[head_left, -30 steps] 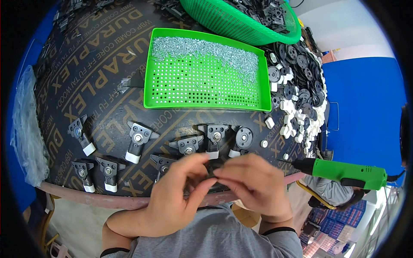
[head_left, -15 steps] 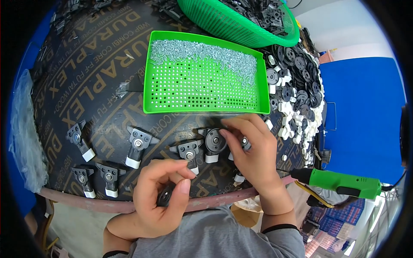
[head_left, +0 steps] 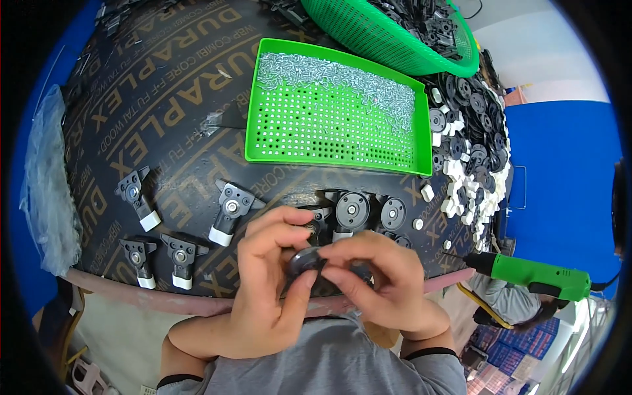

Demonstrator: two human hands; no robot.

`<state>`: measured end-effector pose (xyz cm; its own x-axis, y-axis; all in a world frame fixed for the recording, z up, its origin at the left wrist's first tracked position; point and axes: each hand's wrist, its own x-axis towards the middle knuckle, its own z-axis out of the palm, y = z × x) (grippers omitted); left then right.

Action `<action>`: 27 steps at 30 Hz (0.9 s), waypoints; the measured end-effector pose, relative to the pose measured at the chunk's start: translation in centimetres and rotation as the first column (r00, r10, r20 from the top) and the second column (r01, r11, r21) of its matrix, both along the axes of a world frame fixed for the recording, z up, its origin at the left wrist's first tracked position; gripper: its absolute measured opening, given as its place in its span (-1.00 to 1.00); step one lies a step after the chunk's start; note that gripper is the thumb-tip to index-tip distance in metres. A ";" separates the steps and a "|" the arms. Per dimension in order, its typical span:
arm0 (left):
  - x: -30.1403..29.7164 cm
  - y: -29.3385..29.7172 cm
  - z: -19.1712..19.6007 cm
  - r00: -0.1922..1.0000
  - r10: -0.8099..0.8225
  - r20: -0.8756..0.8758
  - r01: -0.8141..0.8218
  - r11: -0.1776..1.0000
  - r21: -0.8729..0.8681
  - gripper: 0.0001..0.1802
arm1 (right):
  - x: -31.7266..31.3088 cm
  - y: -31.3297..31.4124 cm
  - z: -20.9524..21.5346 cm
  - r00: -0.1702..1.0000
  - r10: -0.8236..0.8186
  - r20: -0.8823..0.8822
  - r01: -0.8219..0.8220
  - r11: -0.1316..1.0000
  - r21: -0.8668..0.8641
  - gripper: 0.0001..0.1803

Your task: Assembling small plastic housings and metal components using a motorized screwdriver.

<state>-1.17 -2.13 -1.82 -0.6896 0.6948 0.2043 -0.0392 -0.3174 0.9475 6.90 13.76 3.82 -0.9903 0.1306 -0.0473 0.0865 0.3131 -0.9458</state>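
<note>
Grey cloth covers the torso at the lower edge, and just beyond it both hands meet over the table's pinkish front edge. Between them, tilted and raised, is a black disc. The left hand grips it between thumb and fingers; the right hand has thumb and forefinger closed on its right edge. It looks like moulded plastic, so probably light and stiff, perhaps a little slick; the rim seems the best hold, leaving its face free.

Past the fingers, a bracket with a disc stands beside another disc, while a bare bracket lies to the left. A green power screwdriver is at the right. Farther off are a green tray of small screws and, beyond it, a green basket of black parts.
</note>
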 end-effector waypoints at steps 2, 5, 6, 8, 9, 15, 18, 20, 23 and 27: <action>0.0 -0.2 0.1 0.989 -0.013 0.150 0.006 0.999 0.047 -0.32 | 0.1 -0.5 -0.7 0.985 -0.170 -0.007 0.166 0.972 -0.166 -0.75; 0.0 -0.4 0.6 0.929 -0.018 0.370 -0.013 0.997 0.081 -0.27 | 0.3 -0.2 -0.4 0.957 -0.290 0.023 0.280 0.897 -0.341 -0.76; 0.1 -0.6 0.8 0.925 -0.008 0.381 -0.020 0.997 0.069 -0.28 | 0.6 0.2 -0.3 0.969 -0.243 0.056 0.247 0.905 -0.346 -0.75; 0.2 -0.8 0.9 0.921 0.001 0.390 -0.025 0.998 0.057 -0.28 | 0.7 0.4 -0.1 0.965 -0.252 0.071 0.260 0.899 -0.353 -0.77; 0.2 -0.9 0.9 0.926 -0.004 0.378 -0.026 0.997 0.075 -0.31 | 0.8 0.4 0.0 0.962 -0.260 0.089 0.274 0.892 -0.360 -0.78; -1.0 -1.2 1.2 0.988 0.036 -0.152 -0.053 0.993 -0.106 -0.52 | 0.8 0.6 0.1 0.994 0.014 -0.110 -0.018 0.999 -0.037 -0.95; -1.1 -1.4 2.0 0.967 -0.052 -0.251 -0.006 0.974 -0.225 -0.57 | 0.0 1.6 1.2 0.971 0.188 -0.146 -0.158 0.968 0.193 -0.86; -1.0 -1.7 2.3 0.980 -0.159 -0.121 0.125 0.960 -0.250 -0.60 | -0.1 2.0 1.4 0.930 0.317 -0.184 -0.235 0.901 0.366 -0.82; -1.0 -2.0 2.6 0.934 -0.005 -0.357 -0.111 0.946 -0.304 -0.55 | 0.2 2.1 0.8 0.915 0.357 -0.185 -0.286 0.902 0.325 -0.72; -1.1 -1.9 2.6 0.907 0.233 -0.352 -0.365 0.851 -0.377 -0.63 | -0.2 1.5 -0.1 0.974 0.162 -0.156 -0.080 0.898 0.432 -0.48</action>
